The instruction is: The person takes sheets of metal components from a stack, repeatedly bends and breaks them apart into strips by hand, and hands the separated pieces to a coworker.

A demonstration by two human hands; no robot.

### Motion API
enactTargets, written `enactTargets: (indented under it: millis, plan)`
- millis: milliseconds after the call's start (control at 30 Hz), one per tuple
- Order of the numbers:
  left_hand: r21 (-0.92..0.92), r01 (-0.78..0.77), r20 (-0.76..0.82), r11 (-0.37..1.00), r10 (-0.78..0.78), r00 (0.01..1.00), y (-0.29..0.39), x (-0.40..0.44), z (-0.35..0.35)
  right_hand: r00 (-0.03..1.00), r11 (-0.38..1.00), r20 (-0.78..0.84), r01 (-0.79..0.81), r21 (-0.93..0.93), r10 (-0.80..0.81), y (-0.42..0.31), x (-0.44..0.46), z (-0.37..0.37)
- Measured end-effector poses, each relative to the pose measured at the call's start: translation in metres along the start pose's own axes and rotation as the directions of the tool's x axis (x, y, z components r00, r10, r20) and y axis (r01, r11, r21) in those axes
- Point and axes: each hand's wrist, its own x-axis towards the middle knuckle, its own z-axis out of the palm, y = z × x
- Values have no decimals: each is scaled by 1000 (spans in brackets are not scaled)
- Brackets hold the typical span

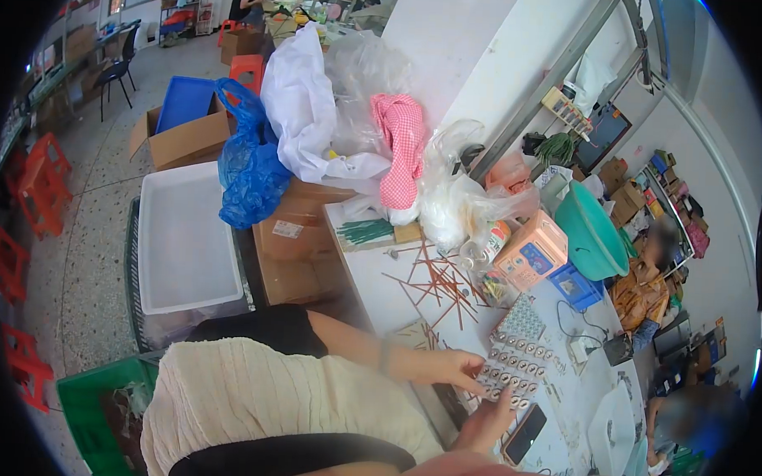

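Observation:
A grey plate with rows of small round pieces with dark centres (526,361) lies on the white table in front of me. My left hand (454,369) is at its near edge, the fingers closed on that edge. Just below, my right hand (485,422) has its fingertips at the near corner of the plate, drawn together; whatever is between them is too small to make out. A second, patterned grey-green plate (521,318) adjoins the far end of the rows. Close to my right hand lies a black phone (525,433).
Loose brown sticks (442,282) are scattered left of the plates. Behind them stand a pink box (532,250), a green basin (591,233) and clear plastic bags (449,198). A white tray (192,240) sits at my left. Another person (643,289) is across the table.

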Motion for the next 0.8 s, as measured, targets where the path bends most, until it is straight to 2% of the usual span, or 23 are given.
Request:
enactTargets:
  millis: [33,67,167,200,233,267,300,367,400,467,500,600,633,667,733,767,800]
  plan:
    - [31,-25,-11,999,25,1000,0,-1,-7,999,999,21,-47,5,47,-10,-1,-7]
    - [63,-47,-21,997,48,999,8,-4,-13,998,997,57,-30,-73,34,-17,3,-12]
    - [-116,59,-44,991,-65,997,30,-5,-37,993,940,79,-52,-337,84,-30,0,-27]
    - [223,1,-91,975,20,996,34,-4,-36,990,890,35,-105,-443,134,-34,2,-25]
    - [532,-51,-72,845,106,992,52,-4,-27,982,882,54,-138,-450,181,-30,4,-30]
    - [609,-85,-27,789,128,991,44,-1,-25,984,874,5,-154,-461,176,-35,1,-10]
    - [730,-111,-151,674,319,936,9,5,-26,985,896,50,-128,-426,164,-32,3,-11]
    - [519,-86,-133,850,180,975,51,1,-1,987,899,-47,-158,-409,152,-21,2,-5]
    - [428,-61,-130,902,128,983,38,1,-4,988,907,-60,-156,-392,144,-18,-1,1]
    - [276,-28,-121,961,64,991,26,2,-7,975,953,-37,-221,-206,218,-9,-11,-2]
    - [-436,90,-183,895,-186,965,30,-1,11,970,964,-5,-243,-110,244,-6,-12,-3]
    - [-380,68,-166,922,-141,976,22,5,4,944,943,47,-329,46,327,-5,-12,-1]
    - [-368,64,-165,928,-133,977,17,3,2,955,955,15,-296,11,295,-8,-11,0]
    - [-207,56,-184,977,-95,978,15,4,-4,955,953,2,-298,-49,298,-14,-10,0]
    - [136,20,-201,991,8,980,11,8,-19,979,936,-42,-205,-286,201,-18,-8,6]
    - [202,-103,-207,974,145,968,2,10,-18,977,895,-53,-209,-395,205,-20,-5,9]
    - [276,-139,-174,951,192,966,-2,9,-17,975,840,-66,-215,-497,211,-22,-3,11]
